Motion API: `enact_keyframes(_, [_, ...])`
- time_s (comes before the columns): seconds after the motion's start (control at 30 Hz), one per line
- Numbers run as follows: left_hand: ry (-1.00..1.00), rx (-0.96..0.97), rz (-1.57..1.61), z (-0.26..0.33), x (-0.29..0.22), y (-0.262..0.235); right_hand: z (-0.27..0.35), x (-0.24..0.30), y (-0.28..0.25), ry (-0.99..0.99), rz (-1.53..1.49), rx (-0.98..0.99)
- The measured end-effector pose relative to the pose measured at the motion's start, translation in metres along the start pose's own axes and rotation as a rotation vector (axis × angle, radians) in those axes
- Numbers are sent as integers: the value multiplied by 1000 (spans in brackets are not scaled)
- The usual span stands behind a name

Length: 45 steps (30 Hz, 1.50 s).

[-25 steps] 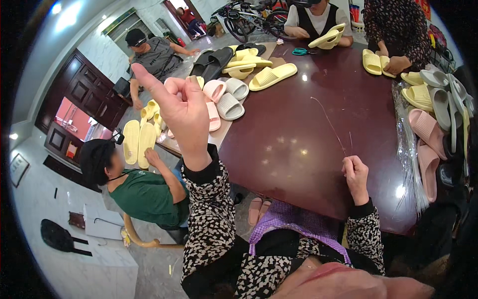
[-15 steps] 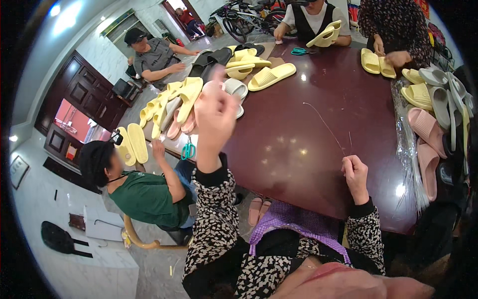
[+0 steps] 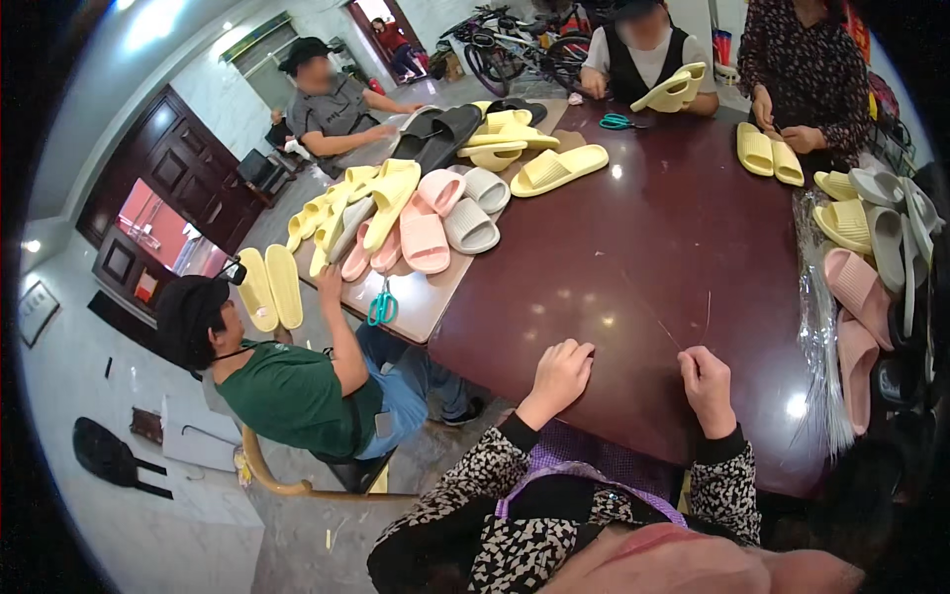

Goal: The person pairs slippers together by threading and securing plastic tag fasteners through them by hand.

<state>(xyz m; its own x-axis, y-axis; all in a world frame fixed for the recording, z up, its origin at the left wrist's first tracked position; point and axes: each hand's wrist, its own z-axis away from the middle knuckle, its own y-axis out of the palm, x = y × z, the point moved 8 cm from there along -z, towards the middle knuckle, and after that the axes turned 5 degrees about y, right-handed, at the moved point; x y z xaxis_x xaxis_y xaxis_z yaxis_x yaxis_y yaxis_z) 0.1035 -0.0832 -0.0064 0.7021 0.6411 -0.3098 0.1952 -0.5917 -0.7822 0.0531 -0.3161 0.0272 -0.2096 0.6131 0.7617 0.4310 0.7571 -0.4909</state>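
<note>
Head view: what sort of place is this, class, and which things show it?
Probably a small workroom, perhaps in a home: slide slippers are heaped at both sides, teal-handled scissors lie by the left heap, and the right hand holds a thin strand.

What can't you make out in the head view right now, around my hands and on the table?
All in the head view:
Left hand: its back and curled fingers hide the palm; whether it holds anything is unclear.
Thin strand at the right hand: too fine to trace fully against the glossy table.
Right-hand slipper heap: its outer side is lost in the dark fisheye rim.
</note>
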Motion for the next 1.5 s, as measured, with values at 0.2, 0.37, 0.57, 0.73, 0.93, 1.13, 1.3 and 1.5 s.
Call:
enact_keyframes(0.2, [-24, -4, 19, -3, 4, -4, -4, 7, 3, -73, 35, 3])
enact_keyframes(0.37, [-9, -48, 16, -6, 3, -6, -5, 10, 0, -107, 70, -2])
enact_keyframes(0.57, [-8, -40, 2, -7, 2, -5, -4, 5, 0, -76, 118, 17])
enact_keyframes(0.73, [-3, -53, -11, -6, 3, -4, -4, 8, 0, -93, 104, -17])
enact_keyframes(0.93, [-16, -62, 18, -4, 5, -5, -6, 8, 0, -85, 57, -25])
enact_keyframes(1.13, [-10, -17, 50, 1, -3, -5, -4, -1, 1, -81, 101, -28])
enact_keyframes(1.3, [2, 4, 99, 11, -22, -4, -5, -17, 5, -10, 106, 13])
enact_keyframes(1.5, [9, -15, 139, 16, -24, -3, -8, -15, 3, -26, 102, -21])
